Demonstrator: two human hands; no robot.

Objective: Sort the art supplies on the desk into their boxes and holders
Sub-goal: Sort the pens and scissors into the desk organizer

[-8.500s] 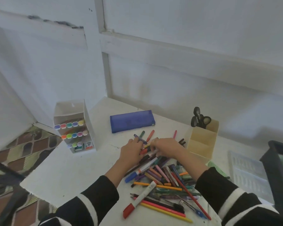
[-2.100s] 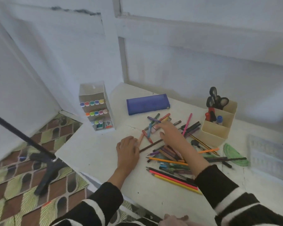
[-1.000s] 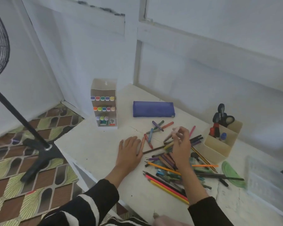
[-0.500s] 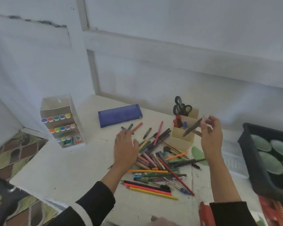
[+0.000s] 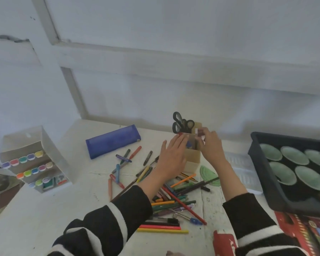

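Note:
A beige desk holder (image 5: 194,162) stands at the back of the white desk (image 5: 44,215), with black scissors (image 5: 182,124) upright in it. My right hand (image 5: 211,147) pinches a marker (image 5: 199,131) by its pale top end, and the rest of it reaches down into the holder. My left hand (image 5: 172,157) lies with straight fingers against the holder's left side. A loose pile of pens and pencils (image 5: 171,197) lies in front of the holder, partly under my forearms. More crayons (image 5: 118,170) are scattered to the left.
A blue pencil case (image 5: 112,141) lies at the back left. A white marker rack (image 5: 34,163) stands at the desk's left edge. A green protractor (image 5: 208,174) lies right of the holder. A black tray (image 5: 262,185) of green bowls and red pencil boxes (image 5: 303,231) fill the right.
My right hand has carried the marker to the holder and lowered it in. My left hand left the pile and moved up to the holder's side.

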